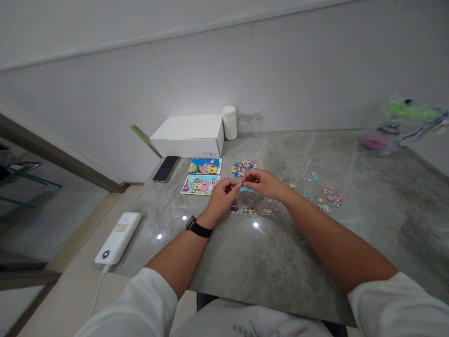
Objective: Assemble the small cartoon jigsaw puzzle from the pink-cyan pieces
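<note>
My left hand (pixel 221 195), with a dark watch on the wrist, and my right hand (pixel 264 183) meet fingertip to fingertip over the table. Both are pinched around a tiny reddish puzzle piece (pixel 242 184), mostly covered by the fingers. Just beneath them lie light-blue puzzle pieces (pixel 247 190). Nearer me runs a joined strip of puzzle pieces (pixel 248 211), with a short separate section (pixel 268 211) to its right. Left of my hands are two cartoon picture cards, a blue one (pixel 205 166) and a pale one (pixel 196 185). Behind them sits a pile of pieces (pixel 242 167).
Loose puzzle pieces (pixel 329 199) spread to the right. A phone (pixel 166 169), white box (pixel 187 133), white bottle (pixel 229 122) and two clear jars (pixel 256 125) stand or lie behind. A white power bank (pixel 119 238) rests at the left edge; a plastic bag (pixel 400 124) is far right.
</note>
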`<state>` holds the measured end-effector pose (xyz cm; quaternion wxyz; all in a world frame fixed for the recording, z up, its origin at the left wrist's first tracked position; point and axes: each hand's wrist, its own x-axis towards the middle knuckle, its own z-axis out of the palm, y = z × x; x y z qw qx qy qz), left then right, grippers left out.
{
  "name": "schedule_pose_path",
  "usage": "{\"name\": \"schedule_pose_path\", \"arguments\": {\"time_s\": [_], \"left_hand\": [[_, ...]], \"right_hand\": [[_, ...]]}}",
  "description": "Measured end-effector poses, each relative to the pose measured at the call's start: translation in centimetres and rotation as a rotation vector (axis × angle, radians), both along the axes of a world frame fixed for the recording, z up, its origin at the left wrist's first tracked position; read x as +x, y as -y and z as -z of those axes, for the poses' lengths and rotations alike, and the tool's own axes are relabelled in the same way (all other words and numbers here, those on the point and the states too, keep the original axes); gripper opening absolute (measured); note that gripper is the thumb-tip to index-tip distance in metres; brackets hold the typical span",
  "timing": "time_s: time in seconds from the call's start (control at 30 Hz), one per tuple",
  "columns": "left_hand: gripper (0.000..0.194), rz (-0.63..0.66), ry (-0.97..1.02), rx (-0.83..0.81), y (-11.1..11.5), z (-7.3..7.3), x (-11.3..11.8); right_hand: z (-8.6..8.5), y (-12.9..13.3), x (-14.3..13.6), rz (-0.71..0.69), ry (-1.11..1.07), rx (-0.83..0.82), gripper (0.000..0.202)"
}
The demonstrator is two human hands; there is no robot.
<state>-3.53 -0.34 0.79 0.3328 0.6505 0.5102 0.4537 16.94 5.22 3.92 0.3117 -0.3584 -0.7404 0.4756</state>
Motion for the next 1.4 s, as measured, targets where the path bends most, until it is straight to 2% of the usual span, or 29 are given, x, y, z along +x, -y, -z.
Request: {"name": "schedule_pose_path", "arguments": {"time_s": [0.13, 0.2, 0.27, 0.4, 0.6, 0.93, 1.2, 1.4], "left_hand": [[0.020, 0.003, -0.132, 0.026, 0.3, -1.4, -1.2], [0.015, -0.085, -0.237, 0.117, 0.4, -2.2, -2.3], [0.011, -0.117, -0.327, 0.165, 0.4, -2.8, -3.5], [0.020, 0.032, -0.542, 0.015, 0.5, -3.1, -4.9], [0.026, 0.206, -0.847, -0.135, 1.0, -2.3, -4.3], [0.029, 0.235, -0.951, -0.165, 1.4, -2.5, -3.6], [0.027, 0.221, -0.988, -0.156, 1.5, -2.4, -3.6], [0.027, 0.206, -1.014, -0.172, 1.7, -3.0, -3.3]], "right_hand": [[0.2, 0.4, -0.5, 0.015, -0.008, 0.002, 0.025], [0.5, 0.6, -0.7, 0.025, 0.022, 0.036, 0.021], [0.9, 0.9, -0.9, 0.035, 0.083, 0.092, 0.015], [1.7, 1.6, -1.8, 0.051, 0.279, 0.200, 0.008], [2.2, 2.6, -3.4, 0.050, 0.515, 0.287, 0.011], [2.6, 2.8, -3.9, 0.012, 0.597, 0.275, 0.016], [1.8, 3.5, -4.4, 0.007, 0.721, 0.298, 0.018], [1.8, 4.3, -4.8, 0.044, 0.778, 0.343, 0.021]]}}
